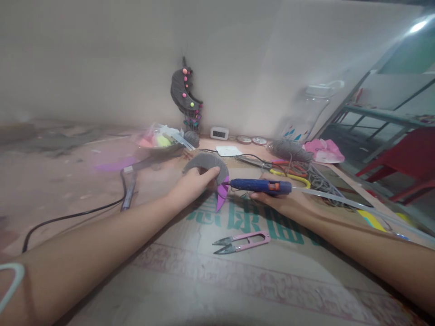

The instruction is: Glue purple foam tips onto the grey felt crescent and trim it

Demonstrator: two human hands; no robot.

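Observation:
My left hand (pixel 200 181) grips a crescent moon shape (pixel 217 162), mostly wrapped in grey yarn, with a bare purple tip (pixel 222 194) pointing down toward me. In my right hand (pixel 268 197) is a blue hot glue gun (pixel 256 185), its nozzle at the purple part close to the edge of the wrapping. Whether the nozzle touches it I cannot tell. A long clear glue stick (pixel 333 197) runs out of the gun's back end to the right. Pink thread snips (pixel 243 242) lie on the printed board (pixel 204 276) in front of both hands.
A finished-looking grey moon with pompoms (pixel 183 88) leans on the back wall. Behind my hands are a bowl of colourful pieces (pixel 158 140), a small clock (pixel 219 132), scissors with a yellow and orange handle (pixel 295 174) and grey yarn (pixel 290 149). A utility knife (pixel 129 192) and black cord (pixel 78 213) lie left.

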